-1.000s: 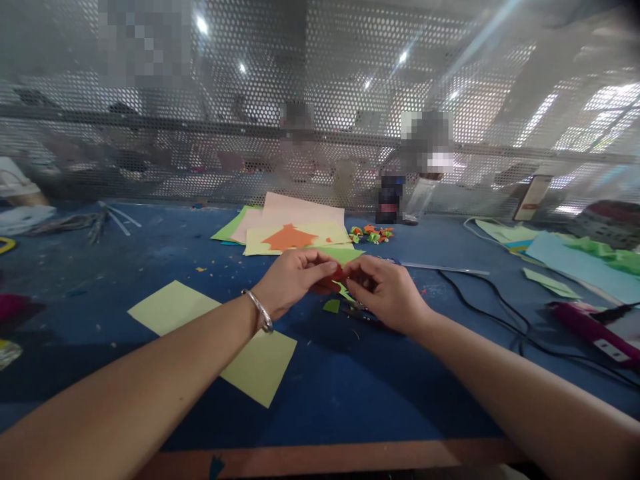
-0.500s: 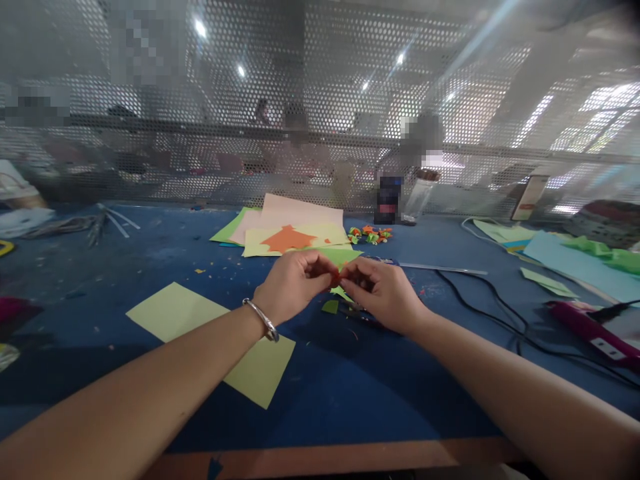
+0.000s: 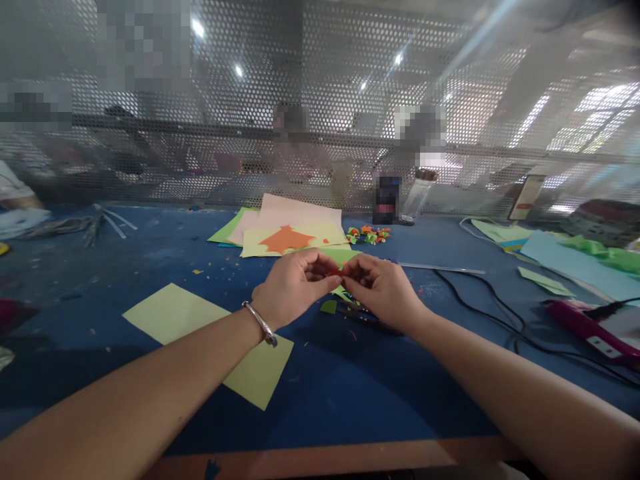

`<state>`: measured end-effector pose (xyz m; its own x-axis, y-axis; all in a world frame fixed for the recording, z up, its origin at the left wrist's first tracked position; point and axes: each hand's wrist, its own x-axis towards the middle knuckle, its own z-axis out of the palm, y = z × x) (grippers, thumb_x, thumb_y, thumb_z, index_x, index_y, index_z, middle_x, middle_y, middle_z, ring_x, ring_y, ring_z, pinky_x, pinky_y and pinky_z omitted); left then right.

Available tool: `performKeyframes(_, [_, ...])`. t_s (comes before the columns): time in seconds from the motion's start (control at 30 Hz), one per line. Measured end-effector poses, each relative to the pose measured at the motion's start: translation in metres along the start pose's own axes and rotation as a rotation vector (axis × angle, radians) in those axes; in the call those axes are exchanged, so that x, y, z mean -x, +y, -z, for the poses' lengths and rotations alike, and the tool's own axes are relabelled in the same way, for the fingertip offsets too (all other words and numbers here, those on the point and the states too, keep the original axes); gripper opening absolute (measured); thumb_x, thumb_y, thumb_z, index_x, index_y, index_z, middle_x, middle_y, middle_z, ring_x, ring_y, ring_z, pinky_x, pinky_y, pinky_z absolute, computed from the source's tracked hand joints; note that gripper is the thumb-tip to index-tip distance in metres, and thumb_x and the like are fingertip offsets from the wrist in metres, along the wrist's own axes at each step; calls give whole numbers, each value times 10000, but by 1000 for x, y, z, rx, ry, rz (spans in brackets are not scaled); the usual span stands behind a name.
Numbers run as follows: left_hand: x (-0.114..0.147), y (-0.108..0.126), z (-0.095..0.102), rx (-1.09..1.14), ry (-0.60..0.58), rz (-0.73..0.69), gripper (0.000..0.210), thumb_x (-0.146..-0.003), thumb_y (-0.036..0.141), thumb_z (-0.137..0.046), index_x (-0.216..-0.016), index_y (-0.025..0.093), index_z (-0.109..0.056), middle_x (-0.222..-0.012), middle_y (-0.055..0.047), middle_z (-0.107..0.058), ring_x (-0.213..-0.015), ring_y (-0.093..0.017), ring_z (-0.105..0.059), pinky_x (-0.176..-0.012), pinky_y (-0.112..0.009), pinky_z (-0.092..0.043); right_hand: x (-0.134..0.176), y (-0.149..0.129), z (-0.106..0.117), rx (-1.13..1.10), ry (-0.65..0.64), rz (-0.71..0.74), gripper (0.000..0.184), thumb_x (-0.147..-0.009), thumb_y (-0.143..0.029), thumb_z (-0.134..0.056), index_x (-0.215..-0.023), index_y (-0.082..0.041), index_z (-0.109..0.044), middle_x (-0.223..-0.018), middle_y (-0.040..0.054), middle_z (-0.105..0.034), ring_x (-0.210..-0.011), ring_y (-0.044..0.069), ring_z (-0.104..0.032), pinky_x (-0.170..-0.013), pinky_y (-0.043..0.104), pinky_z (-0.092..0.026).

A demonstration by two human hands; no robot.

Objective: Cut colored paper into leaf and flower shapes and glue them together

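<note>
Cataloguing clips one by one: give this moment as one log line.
left hand: pinches red piece | right hand: pinches same piece | nearby: green scrap, pale yellow sheet

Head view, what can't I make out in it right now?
In the head view:
Red piece: shape, mostly hidden by the left hand and right hand.
Pale green sheet: middle, covered by the left forearm.
Magenta power strip: one end, cut off by the right edge.
Orange-and-green pieces: exact count, too small.
</note>
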<state>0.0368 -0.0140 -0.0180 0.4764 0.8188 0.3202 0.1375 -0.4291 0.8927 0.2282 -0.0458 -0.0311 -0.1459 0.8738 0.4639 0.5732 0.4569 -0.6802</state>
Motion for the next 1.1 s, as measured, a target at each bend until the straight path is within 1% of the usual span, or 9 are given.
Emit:
performKeyframes(0.2, [1, 0, -2, -51, 8, -64, 201, -793, 256, -762, -956, 174, -676, -896, -62, -759, -819, -171, -736, -793, -314, -624, -1, -1, -1, -40, -5, -17, 46, -834, -224, -635, -839, -179, -643, -691, -16, -624, -588, 108, -511, -543, 228, -390])
performKeyframes(0.37, [2, 1, -3, -89, 37, -112, 123, -817, 201, -717, -929, 190, -671, -881, -36, -759, -804, -152, -736, -792, -297, -622, -1, -1, 0, -32, 3, -23, 61, -835, -241, -646, -830, -180, -642, -694, -15, -620, -592, 108, -507, -546, 233, -385])
performKeyframes(0.57, [2, 2, -2, -176, 36, -117, 104, -838, 201, -688, -942, 193, -676, -880, -30, -765, -798, -149, -738, -772, -281, -610, -1, 0, -1, 3, -6, -15, 71, -845, -244, -647, -809, -185, -631, -679, -23, -611, -601, 109, -504, -548, 233, -379])
performKeyframes(0.8, [3, 0, 1, -296, 44, -177, 74, -869, 216, -647, -942, 205, -657, -838, -16, -740, -755, -144, -713, -722, -268, -579, -1, 0, -1, -14, 5, -36, 128, -857, -306, -668, -850, -186, -624, -708, -11, -625, -609, 116, -515, -559, 244, -394])
performKeyframes(0.93, [3, 3, 3, -303, 26, -209, 84, -873, 202, -636, -956, 208, -632, -835, -10, -721, -730, -130, -688, -701, -250, -565, -1, 0, -1, -34, 3, -41, 173, -860, -344, -678, -909, -184, -634, -746, 5, -647, -612, 120, -526, -552, 242, -394])
performKeyframes(1.03, [2, 5, 3, -269, 11, -225, 103, -864, 190, -646, -962, 209, -619, -845, -8, -714, -710, -117, -674, -686, -234, -558, 0, -1, 1, -57, -25, -35, 175, -875, -356, -664, -859, -185, -634, -700, -3, -622, -577, 110, -495, -517, 231, -366])
performKeyframes(1.1, [2, 6, 3, -235, 6, -220, 133, -858, 190, -652, -983, 207, -609, -873, -16, -714, -705, -114, -671, -688, -234, -561, 0, -2, 2, -55, -42, -31, 163, -883, -333, -650, -816, -187, -624, -653, -19, -588, -545, 101, -466, -498, 226, -343])
